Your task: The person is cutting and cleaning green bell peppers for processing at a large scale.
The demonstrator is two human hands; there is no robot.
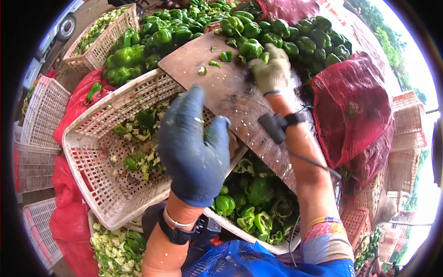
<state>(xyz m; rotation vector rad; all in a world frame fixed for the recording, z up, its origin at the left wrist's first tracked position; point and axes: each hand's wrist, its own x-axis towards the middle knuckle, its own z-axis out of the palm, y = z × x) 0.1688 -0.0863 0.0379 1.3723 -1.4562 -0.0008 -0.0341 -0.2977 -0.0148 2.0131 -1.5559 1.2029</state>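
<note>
My left hand (pixel 194 147), in a blue knit glove, is raised over the edge of a white plastic crate (pixel 87 203). Its fingers are stretched out, the thumb stands apart, and nothing is in it. My right hand (pixel 272 74), in a pale glove, is curled at the far part of a brown board (pixel 230 99). A green bell pepper (pixel 250 49) lies just beyond its fingers. Beside that hand is a dark, motion-blurred shape; what the fingers hold cannot be made out. Small green scraps (pixel 214 63) lie on the wet board.
Piled whole peppers (pixel 161 37) fill the back. Pepper cores (pixel 143 124) lie in the white crate; cut peppers (pixel 258 203) fill another below the board. Red mesh sacks (pixel 353 106) stand at right. A crate of trimmings (pixel 117 247) is at lower left. A cable (pixel 318 164) crosses my right forearm.
</note>
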